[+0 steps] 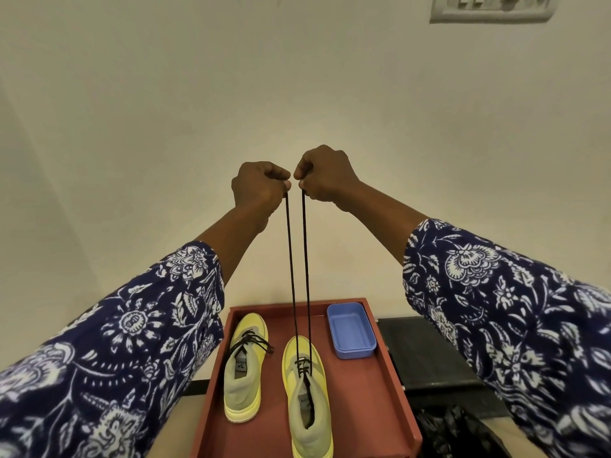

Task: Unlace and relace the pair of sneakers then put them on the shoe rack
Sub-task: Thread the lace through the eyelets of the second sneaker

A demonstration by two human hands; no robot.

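Seen from a head-worn camera looking down: two arms in dark blue sleeves with a white floral print reach forward and up, held in front of a plain cream wall. The left hand [259,188] and the right hand [325,175] are curled into fists side by side, nearly touching, each pinching one end of a thin black shoelace [299,269]. The two strands run down taut and almost parallel to the lower eyelets of a yellow and grey fabric sneaker [307,395], which sits toe away from the viewer on a red-brown rimmed tray [370,408].

Just left of it on the same tray lies the matching second sneaker [244,368], with its black lace already threaded and loose at the top. A shallow blue plastic rectangular box [351,329] stands at the tray's far right corner. A dark surface lies to the right of the tray.

The lace looks threaded through only the lowest eyelets, so relacing seems at an early stage. Pulling harder upward could lift or tip the sneaker, and uneven pulling could leave one end too short for the upper eyelets.
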